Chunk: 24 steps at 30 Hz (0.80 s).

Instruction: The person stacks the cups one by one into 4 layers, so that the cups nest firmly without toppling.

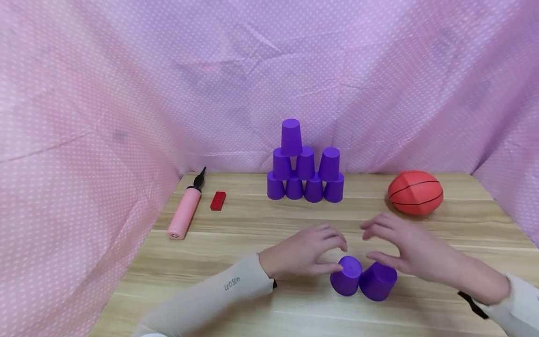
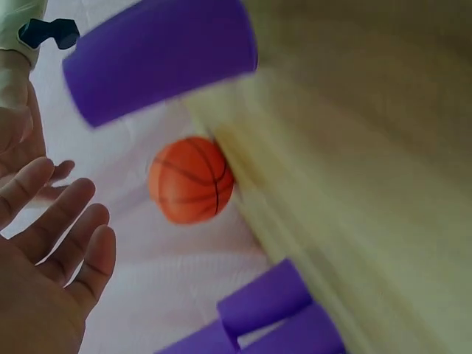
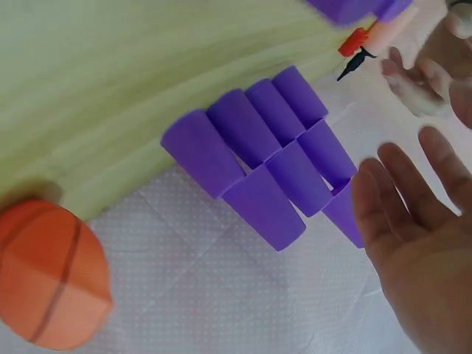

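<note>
Two upside-down purple cups stand side by side on the near part of the table, a left cup [image 1: 346, 277] and a right cup [image 1: 378, 282]. My left hand [image 1: 309, 250] hovers at the left cup, its thumb tip right by the cup's top edge and its fingers loosely bent. Over the far side of the right cup is my right hand [image 1: 404, 243], fingers spread and thumb overlapping the cup's top in the head view. Neither hand grips anything. In the left wrist view a purple cup [image 2: 162, 59] lies above the relaxed left fingers [image 2: 66, 228].
Farther back stands a pyramid of purple cups [image 1: 305, 164], several below, three in the middle, one on top left. A red-orange basketball-patterned ball [image 1: 416, 193] sits at right. At left lie a pink hand pump [image 1: 185, 213] and a red block [image 1: 218, 201]. Pink dotted cloth [image 1: 252, 84] surrounds the table.
</note>
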Available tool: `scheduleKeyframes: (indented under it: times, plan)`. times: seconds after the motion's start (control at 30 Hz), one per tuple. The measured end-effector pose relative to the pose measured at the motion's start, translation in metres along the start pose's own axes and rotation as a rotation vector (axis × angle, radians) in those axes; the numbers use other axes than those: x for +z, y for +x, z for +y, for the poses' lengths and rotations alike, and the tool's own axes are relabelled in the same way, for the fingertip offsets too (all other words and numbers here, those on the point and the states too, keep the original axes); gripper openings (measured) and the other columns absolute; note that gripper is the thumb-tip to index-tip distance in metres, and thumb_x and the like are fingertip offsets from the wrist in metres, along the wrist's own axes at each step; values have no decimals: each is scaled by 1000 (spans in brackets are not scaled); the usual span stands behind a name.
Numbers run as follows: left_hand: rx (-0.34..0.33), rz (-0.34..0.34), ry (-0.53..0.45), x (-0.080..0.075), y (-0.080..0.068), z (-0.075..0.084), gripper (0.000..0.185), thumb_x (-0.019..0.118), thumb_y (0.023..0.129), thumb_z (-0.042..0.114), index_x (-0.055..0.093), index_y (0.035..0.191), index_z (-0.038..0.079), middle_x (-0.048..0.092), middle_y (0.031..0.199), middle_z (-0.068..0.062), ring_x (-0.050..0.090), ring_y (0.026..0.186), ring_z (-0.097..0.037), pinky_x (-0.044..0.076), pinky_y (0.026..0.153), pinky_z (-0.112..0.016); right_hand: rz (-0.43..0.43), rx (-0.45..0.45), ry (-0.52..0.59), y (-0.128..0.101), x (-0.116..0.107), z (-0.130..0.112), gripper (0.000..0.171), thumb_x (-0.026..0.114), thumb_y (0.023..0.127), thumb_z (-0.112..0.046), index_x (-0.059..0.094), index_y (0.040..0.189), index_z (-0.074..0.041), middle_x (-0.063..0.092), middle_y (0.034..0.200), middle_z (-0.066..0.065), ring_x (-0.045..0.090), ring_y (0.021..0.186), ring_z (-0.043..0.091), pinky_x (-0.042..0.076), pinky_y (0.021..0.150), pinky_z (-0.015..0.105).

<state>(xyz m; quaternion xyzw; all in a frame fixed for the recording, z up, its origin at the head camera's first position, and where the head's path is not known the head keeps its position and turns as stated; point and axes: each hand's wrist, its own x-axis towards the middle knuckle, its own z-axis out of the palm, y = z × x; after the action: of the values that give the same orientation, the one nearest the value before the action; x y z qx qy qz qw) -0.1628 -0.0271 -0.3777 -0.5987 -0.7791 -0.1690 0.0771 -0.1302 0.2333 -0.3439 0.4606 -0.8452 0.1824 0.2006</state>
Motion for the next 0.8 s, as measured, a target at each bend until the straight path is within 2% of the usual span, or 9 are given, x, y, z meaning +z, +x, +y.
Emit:
scheduleKeyframes:
  times: [0.2,0.37,0.47,0.8]
  plan:
    - [17,-77,3,16,0,10,32,58,92,42,57,113,18,52,115,9,40,108,-2,27,96,-11,-67,67,18,-31,6,-10,33,82,70,-36,53,86,-33,56,108,-16,58,91,8,40,77,12]
    - [-25,-95,-32,23,-2,12,30,58,92,41,56,113,20,51,116,10,40,107,-1,29,93,-11,-112,86,44,-42,11,-12,41,85,63,-35,51,86,-34,53,107,-18,57,90,5,39,77,11]
    - [-38,-98,-41,24,-2,12,29,58,92,40,56,113,21,52,117,11,40,108,0,29,93,-11,-112,79,62,-46,14,-12,44,86,61,-33,51,88,-33,54,106,-18,57,90,5,39,78,10]
    - [-18,-91,-19,27,1,12,21,57,93,36,58,109,22,53,115,9,41,106,-3,31,92,-11,-59,49,113,-52,18,-8,44,86,62,-26,53,91,-29,58,103,-16,60,90,7,39,79,11]
